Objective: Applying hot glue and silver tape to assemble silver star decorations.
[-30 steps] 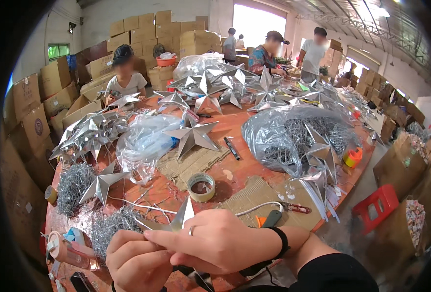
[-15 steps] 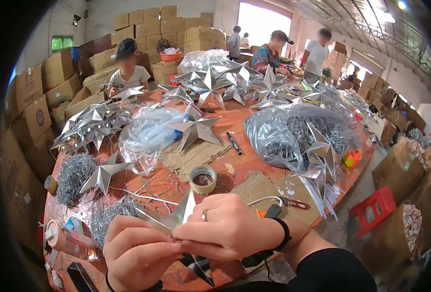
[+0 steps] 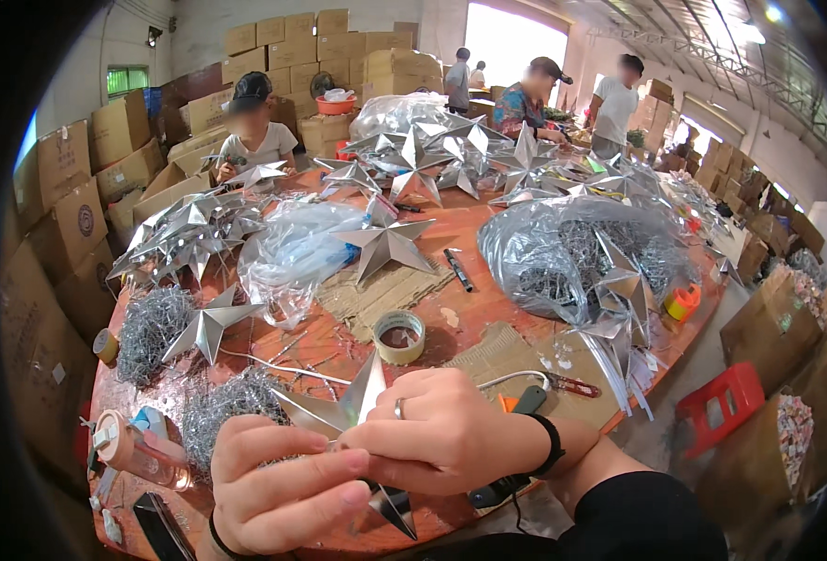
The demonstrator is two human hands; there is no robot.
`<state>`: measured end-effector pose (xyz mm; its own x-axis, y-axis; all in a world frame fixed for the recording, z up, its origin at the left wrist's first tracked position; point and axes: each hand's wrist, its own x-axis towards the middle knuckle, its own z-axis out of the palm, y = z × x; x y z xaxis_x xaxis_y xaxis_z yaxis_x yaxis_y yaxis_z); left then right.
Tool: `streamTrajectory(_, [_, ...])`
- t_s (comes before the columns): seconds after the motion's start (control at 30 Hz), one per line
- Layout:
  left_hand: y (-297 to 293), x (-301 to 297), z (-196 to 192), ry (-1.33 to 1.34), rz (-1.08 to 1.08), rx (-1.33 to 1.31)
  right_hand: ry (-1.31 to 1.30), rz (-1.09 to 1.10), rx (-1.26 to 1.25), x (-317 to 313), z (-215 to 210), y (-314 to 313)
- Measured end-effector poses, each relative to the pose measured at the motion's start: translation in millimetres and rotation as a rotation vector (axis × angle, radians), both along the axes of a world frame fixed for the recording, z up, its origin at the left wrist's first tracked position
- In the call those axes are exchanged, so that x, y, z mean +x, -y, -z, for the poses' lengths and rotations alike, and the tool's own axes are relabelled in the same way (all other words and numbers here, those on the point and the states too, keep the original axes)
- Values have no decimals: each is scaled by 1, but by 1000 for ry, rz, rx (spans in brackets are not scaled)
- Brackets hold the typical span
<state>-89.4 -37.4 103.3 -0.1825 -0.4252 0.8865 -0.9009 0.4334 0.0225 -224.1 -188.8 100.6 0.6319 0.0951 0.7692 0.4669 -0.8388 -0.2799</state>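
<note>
A silver metallic five-pointed star is held low in front of me, its points showing above and below my fingers. My right hand, with a ring and a black wristband, is closed on the star from the right. Against its fingertips, at the middle of the star, press the bent fingers of my left hand. They are closed, but whatever they pinch is hidden. Tangled silver wire lies just beyond my left hand. Past my right hand is a dark-handled tool with a white cord near it.
A tape roll and a black marker lie on the red table beyond my hands. A pink-lidded bottle and a phone are at left. Wire fills a plastic bag. Other people work around the far side.
The view has shifted slightly, so the table sits a little further right. My left fingers have spread slightly at the star's middle; my right hand keeps its grip.
</note>
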Motion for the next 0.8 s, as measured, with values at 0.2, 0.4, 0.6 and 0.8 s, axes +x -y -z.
streamTrajectory(0.2, [-22,2,-9,181,-80,127,-35,-93,47,-1,0,-1])
streamTrajectory(0.4, [-28,-1,-1,168,-123,34,-62,-131,81,1,6,-3])
streamTrajectory(0.6, [-17,-16,11,4,-159,-64,-55,-113,93,3,10,-2])
streamTrajectory(0.8, [-7,9,26,109,-56,-230,-58,-139,121,3,12,-6])
